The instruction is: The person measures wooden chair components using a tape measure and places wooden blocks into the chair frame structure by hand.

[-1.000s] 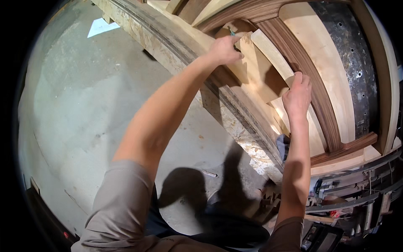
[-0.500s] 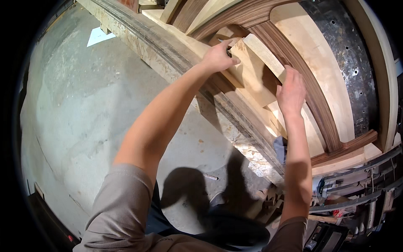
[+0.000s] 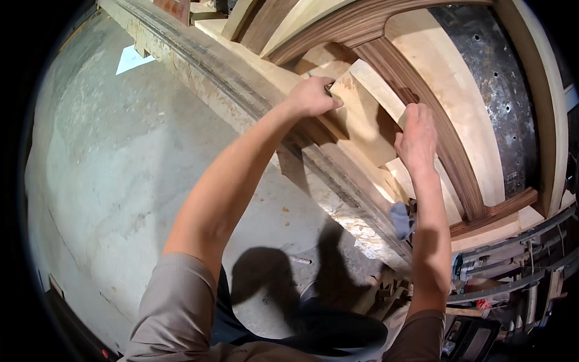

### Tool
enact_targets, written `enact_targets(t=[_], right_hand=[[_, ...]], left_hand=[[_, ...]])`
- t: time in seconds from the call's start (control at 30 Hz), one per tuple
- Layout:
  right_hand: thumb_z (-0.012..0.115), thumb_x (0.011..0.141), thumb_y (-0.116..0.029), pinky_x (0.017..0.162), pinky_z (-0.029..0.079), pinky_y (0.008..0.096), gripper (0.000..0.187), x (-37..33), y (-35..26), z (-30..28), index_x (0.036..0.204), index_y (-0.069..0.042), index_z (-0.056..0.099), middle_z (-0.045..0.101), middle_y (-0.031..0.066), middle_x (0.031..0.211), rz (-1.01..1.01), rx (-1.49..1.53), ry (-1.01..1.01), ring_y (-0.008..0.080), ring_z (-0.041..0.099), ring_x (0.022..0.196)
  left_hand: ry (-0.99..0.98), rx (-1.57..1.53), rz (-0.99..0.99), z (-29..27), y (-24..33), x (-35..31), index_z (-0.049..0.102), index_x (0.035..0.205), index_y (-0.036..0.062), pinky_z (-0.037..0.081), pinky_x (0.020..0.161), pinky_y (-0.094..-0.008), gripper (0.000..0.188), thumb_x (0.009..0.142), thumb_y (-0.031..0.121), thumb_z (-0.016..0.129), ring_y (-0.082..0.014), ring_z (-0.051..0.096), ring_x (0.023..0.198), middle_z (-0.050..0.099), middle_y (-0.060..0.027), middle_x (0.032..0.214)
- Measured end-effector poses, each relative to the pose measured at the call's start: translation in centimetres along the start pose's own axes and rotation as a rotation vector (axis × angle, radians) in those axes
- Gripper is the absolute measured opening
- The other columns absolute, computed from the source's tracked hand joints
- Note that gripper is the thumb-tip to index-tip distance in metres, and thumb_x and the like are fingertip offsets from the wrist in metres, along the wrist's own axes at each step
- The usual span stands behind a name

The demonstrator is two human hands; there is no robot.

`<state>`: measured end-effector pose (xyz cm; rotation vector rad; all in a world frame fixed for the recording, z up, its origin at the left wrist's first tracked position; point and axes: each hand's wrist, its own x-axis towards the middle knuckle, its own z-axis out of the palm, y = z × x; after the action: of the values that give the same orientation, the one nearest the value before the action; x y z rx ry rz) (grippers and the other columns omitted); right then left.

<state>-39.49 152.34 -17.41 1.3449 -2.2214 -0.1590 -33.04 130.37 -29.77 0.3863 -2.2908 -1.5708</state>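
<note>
A pale wooden board (image 3: 368, 123) stands tilted on edge among the workpieces, its lighter narrow edge facing up. My right hand (image 3: 417, 137) is closed around the board's right end, fingers over its upper edge. At the other end, my left hand (image 3: 312, 98) is bent, thumb and forefinger close to the board's corner. Something small and dark shows between that thumb and finger; its kind cannot be made out. Beneath and beyond the board lies a curved panel frame with dark striped-grain strips (image 3: 443, 114) and pale wood infill (image 3: 464, 108).
A worn bench edge (image 3: 241, 90) runs diagonally beside the grey concrete floor (image 3: 126, 181). A grey cloth (image 3: 400, 220) lies by my right forearm. A dark perforated metal plate (image 3: 509, 102) is at the far right. Wood scraps (image 3: 389, 295) and racked strips (image 3: 512, 271) lie lower right.
The view has shifted slightly. Both hands and the board have come a little nearer to me. My right hand keeps its grip on the board.
</note>
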Motion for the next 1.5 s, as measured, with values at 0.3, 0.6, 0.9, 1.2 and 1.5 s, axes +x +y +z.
enact_targets(t=[0.3,0.6,0.9,1.2,1.5], right_hand=[[0.076,0.066,-0.008,0.079,0.045,0.0422,0.042,0.6,-1.1,-0.1,0.096,-0.003,0.047,0.051,0.0164,0.098,0.093,-0.072,0.024,0.0338,0.052,0.095],[0.080,0.058,-0.015,0.072,0.043,0.0409,0.045,0.0,-0.4,0.6,0.087,-0.009,0.046,0.049,0.0110,0.093,0.069,-0.104,0.105,0.0281,0.051,0.089],[0.076,0.056,-0.012,0.069,0.041,0.0428,0.043,-0.6,-2.2,3.3,0.088,-0.009,0.047,0.049,0.0103,0.092,0.200,-0.186,0.231,0.0296,0.050,0.090],[0.080,0.053,-0.012,0.072,0.042,0.0411,0.048,0.1,-1.6,1.5,0.089,-0.008,0.048,0.049,0.0109,0.092,0.125,-0.072,0.171,0.0292,0.051,0.090],[0.060,0.073,-0.014,0.072,0.044,0.0432,0.015,-0.5,2.3,2.4,0.083,-0.008,0.052,0.052,0.0119,0.086,0.171,-0.258,0.224,0.0294,0.052,0.085]], left_hand=[[0.092,0.136,-0.068,0.4,2.0,-1.1,0.058,0.123,0.0025,0.047,0.091,-0.0378,0.059,0.074,0.033,0.070,-0.0335,0.061,0.104,0.065,-0.0211,0.108],[0.111,0.223,-0.054,0.7,2.8,-1.4,0.058,0.122,0.0053,0.048,0.090,-0.0403,0.058,0.075,0.036,0.069,-0.0356,0.060,0.104,0.065,-0.0221,0.107],[0.198,0.170,-0.010,1.3,2.0,-0.8,0.064,0.112,0.0117,0.049,0.084,-0.0441,0.044,0.075,0.035,0.067,-0.0364,0.062,0.096,0.067,-0.0203,0.096],[0.210,0.258,0.008,0.6,1.6,-1.6,0.061,0.115,0.0073,0.049,0.085,-0.0440,0.049,0.075,0.034,0.069,-0.0360,0.063,0.095,0.067,-0.0207,0.095],[0.126,0.224,0.139,2.5,3.5,1.4,0.057,0.123,0.0049,0.048,0.088,-0.0435,0.060,0.074,0.037,0.071,-0.0372,0.061,0.100,0.066,-0.0214,0.102]])
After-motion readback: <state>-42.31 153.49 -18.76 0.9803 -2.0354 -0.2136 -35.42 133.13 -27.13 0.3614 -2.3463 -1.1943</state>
